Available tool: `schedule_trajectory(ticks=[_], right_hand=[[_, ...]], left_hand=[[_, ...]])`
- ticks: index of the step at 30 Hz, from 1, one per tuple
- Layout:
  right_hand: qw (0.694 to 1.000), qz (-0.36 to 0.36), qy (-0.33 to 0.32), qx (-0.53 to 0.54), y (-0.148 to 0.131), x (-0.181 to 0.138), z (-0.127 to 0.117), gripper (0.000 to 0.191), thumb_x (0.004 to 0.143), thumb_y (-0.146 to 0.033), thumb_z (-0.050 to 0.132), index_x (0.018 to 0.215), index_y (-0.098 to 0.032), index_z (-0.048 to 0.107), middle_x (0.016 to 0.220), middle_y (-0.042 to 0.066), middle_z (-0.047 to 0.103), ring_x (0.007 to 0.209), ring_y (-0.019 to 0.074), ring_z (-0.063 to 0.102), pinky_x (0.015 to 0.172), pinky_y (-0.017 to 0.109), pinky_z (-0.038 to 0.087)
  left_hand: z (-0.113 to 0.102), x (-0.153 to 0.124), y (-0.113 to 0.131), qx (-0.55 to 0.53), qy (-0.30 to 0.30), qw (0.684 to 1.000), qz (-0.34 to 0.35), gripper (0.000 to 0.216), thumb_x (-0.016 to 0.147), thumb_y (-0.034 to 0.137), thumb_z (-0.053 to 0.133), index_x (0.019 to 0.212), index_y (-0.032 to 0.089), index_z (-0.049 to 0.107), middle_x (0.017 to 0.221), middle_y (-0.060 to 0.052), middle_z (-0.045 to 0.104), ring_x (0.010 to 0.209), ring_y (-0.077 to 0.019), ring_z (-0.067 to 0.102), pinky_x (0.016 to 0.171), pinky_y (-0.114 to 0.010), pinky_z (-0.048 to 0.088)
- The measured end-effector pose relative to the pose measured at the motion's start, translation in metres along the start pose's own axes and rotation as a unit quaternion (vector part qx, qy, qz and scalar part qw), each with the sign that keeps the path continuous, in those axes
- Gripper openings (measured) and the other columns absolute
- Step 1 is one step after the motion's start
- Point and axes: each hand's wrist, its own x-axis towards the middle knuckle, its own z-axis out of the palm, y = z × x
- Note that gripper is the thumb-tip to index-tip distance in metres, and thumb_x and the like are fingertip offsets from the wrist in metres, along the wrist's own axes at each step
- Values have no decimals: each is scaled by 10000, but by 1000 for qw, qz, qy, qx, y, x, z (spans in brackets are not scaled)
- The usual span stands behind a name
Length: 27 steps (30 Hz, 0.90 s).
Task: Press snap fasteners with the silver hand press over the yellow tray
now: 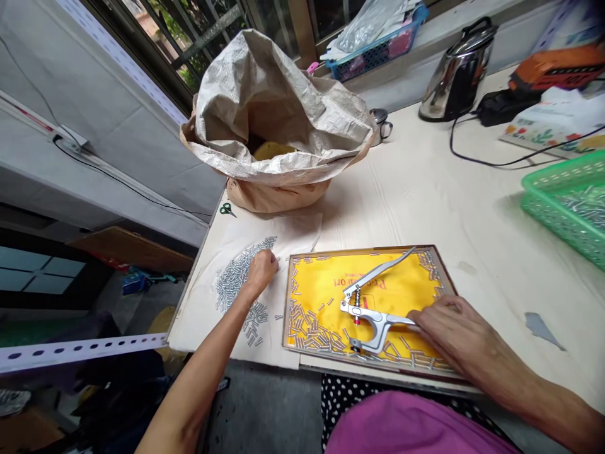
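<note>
My left hand (261, 272) is closed at the right side of a pile of small silvery metal pieces (231, 280), which look like short springs or pins. Whatever its curled fingers hold is hidden. With my right hand (449, 328) I grip the lower handle of silver snap fastener pliers (373, 328). Their upper handle is raised, the jaws are apart, and the tool is over a shallow tray (286, 296) with a yellow lining (321, 277). More small metal pieces (307, 325) lie scattered in the tray, thickest at the lower left and along its edges.
A large open woven sack (283, 189) stands behind the pile, with small green-handled scissors (227, 209) to its left. At the right is a green basket (558, 208) of metal pieces. Farther back are a steel kettle (458, 72), a cable (501, 165) and a blue basket (378, 53).
</note>
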Motion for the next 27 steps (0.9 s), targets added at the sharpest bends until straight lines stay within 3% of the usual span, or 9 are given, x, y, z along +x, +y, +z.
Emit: schedule_trajectory(ticks=[6,14,18,20,22,24,27], right_hand=[[1000,8,-12,28,0,-7,1,215,1035,-211,350,882,-215,502,675,-46,510,617,134,511,808,340,356],[1000,-11,-25,-7,-12,2,-5,228,1010,-131,355,922,-186,557,693,-25,533,633,145,491,833,365,341],[997,-31,-31,-62,-12,6,-6,250,1001,-118,369,908,-173,595,684,-8,553,667,158,481,851,369,331],[995,-36,-37,-83,-11,8,-6,252,1000,-121,381,899,-174,605,686,-5,564,683,159,474,861,365,321],[993,-39,-38,-101,-10,12,-5,262,1000,-122,385,882,-177,612,681,-6,568,681,156,459,865,359,311],[991,-43,-30,-124,-10,16,-3,285,1004,-124,379,854,-183,615,660,-10,561,668,153,438,863,354,302],[988,-48,-19,-147,-9,21,0,309,1010,-129,368,836,-187,617,646,-13,560,664,157,426,856,355,297]], left_hand=[[-3,-22,-9,54,-31,998,-4,202,867,199,581,1001,145,722,1070,-110,680,889,-202,635,702,-261,406],[4,-29,-9,82,-3,993,90,291,914,141,435,944,113,723,980,-124,672,862,-220,629,740,-299,434],[-2,-39,-7,-48,107,988,96,231,884,190,500,926,130,719,974,-115,702,885,-219,642,816,-320,470],[-5,-54,5,-166,121,976,68,197,856,251,561,908,146,719,892,-85,716,796,-196,653,776,-312,495],[-6,-77,26,-306,54,950,19,190,806,312,634,869,152,713,742,-43,698,626,-159,627,645,-280,503],[-2,-102,51,-433,-33,901,-10,223,749,345,696,860,151,705,654,-11,671,533,-129,591,559,-249,487],[13,-131,83,-524,-109,844,-30,279,687,391,753,800,142,697,567,13,626,479,-107,555,498,-219,457]])
